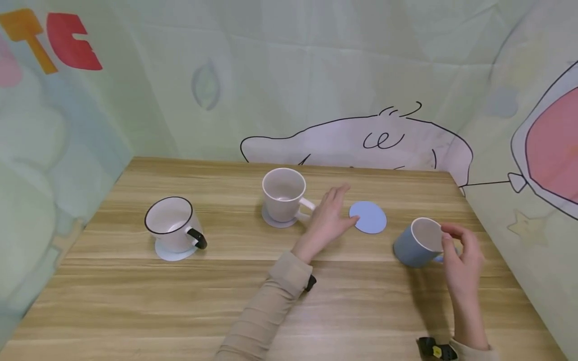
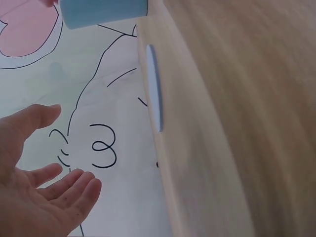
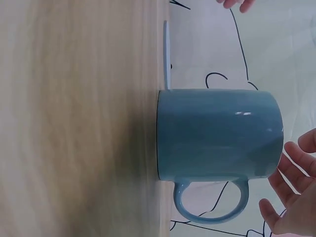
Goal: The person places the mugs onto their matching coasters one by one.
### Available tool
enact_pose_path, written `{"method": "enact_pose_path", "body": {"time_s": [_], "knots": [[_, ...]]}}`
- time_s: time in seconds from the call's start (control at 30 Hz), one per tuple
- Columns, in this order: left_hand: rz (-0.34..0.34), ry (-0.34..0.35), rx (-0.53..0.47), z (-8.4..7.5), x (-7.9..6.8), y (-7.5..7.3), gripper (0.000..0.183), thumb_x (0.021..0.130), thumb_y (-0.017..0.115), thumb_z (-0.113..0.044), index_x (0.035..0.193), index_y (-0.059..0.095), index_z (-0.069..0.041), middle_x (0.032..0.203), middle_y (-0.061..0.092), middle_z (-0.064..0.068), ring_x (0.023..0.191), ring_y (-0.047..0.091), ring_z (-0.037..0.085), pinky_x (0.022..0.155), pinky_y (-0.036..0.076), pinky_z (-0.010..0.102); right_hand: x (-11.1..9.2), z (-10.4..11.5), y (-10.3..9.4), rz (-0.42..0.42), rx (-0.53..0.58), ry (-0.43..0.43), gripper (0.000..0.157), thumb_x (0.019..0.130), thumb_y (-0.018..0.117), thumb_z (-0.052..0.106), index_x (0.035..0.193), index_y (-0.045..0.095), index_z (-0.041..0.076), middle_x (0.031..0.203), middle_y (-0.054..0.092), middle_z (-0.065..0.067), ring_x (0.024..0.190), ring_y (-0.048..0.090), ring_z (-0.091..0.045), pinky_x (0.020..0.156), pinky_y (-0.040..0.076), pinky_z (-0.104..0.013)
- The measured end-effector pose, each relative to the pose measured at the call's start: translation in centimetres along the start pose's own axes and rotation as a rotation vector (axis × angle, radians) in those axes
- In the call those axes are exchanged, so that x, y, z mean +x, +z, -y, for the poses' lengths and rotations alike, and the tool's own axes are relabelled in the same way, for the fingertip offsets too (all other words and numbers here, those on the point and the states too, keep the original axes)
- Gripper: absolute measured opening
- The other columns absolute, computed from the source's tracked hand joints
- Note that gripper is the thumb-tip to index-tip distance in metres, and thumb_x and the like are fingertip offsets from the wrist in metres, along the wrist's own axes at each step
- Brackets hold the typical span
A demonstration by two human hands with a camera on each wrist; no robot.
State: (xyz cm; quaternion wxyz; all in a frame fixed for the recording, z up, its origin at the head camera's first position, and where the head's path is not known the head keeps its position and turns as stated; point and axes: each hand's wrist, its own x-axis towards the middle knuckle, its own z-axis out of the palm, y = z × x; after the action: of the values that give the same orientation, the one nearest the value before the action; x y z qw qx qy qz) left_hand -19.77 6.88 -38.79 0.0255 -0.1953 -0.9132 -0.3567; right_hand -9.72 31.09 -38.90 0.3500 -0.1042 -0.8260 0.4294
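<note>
A blue mug (image 1: 408,250) stands upright at the right of the wooden table, with a white inside and its handle toward the right. Beside its rim, my right hand (image 1: 465,260) is raised with loosely bent fingers; in the right wrist view the fingers spread near the rim of the mug (image 3: 219,136), not wrapped round it. My left hand (image 1: 328,218) hovers with fingers apart between a white mug (image 1: 277,208) and a round blue coaster (image 1: 370,218). The white mug's handle end is partly hidden behind that hand. In the left wrist view the left palm holds nothing.
The white mug rests on a pale coaster (image 1: 272,220). To the left, a white mug with a black rim and handle (image 1: 176,238) sits on a light blue coaster (image 1: 170,254). A printed cloth (image 1: 289,75) hangs along the table's back and sides.
</note>
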Motion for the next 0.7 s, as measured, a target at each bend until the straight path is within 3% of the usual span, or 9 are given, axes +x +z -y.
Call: {"method": "enact_pose_path", "body": {"time_s": [0.1, 0.27, 0.5, 0.7], "knots": [[0.014, -0.018, 0.027, 0.0, 0.1, 0.6, 0.079, 0.082, 0.074, -0.036, 0.147, 0.034, -0.015, 0.14, 0.049, 0.006, 0.127, 0.05, 0.023, 0.096, 0.049, 0.041, 0.0, -0.4, -0.1, -0.002, 0.007, 0.024, 0.017, 0.092, 0.056, 0.002, 0.104, 0.066, -0.004, 0.092, 0.056, 0.024, 0.094, 0.048, 0.01, 0.087, 0.031, -0.014], [0.034, -0.008, -0.012, -0.1, 0.2, 1.1, 0.079, 0.082, 0.075, -0.031, 0.147, 0.035, -0.011, 0.141, 0.048, 0.009, 0.128, 0.048, 0.024, 0.104, 0.045, 0.039, 0.0, -0.8, -0.2, -0.007, 0.011, 0.062, 0.016, 0.093, 0.056, 0.005, 0.104, 0.067, 0.003, 0.096, 0.061, 0.013, 0.094, 0.049, 0.008, 0.086, 0.033, -0.017], [0.079, -0.024, -0.041, -0.3, 0.5, 1.6, 0.082, 0.08, 0.078, -0.029, 0.147, 0.035, -0.01, 0.14, 0.048, 0.011, 0.127, 0.048, 0.025, 0.106, 0.043, 0.037, 0.0, -1.0, -0.3, -0.021, 0.005, 0.083, 0.017, 0.093, 0.055, 0.006, 0.105, 0.065, -0.001, 0.094, 0.057, 0.021, 0.093, 0.05, 0.008, 0.084, 0.036, -0.016], [0.125, -0.038, -0.05, -0.3, 1.3, 2.3, 0.085, 0.076, 0.081, -0.03, 0.146, 0.037, -0.009, 0.143, 0.046, 0.012, 0.13, 0.047, 0.026, 0.108, 0.041, 0.039, 0.2, -1.1, -0.5, -0.035, -0.011, 0.109, 0.018, 0.093, 0.054, 0.007, 0.104, 0.065, -0.003, 0.092, 0.056, 0.019, 0.091, 0.049, 0.007, 0.081, 0.035, -0.016]]}}
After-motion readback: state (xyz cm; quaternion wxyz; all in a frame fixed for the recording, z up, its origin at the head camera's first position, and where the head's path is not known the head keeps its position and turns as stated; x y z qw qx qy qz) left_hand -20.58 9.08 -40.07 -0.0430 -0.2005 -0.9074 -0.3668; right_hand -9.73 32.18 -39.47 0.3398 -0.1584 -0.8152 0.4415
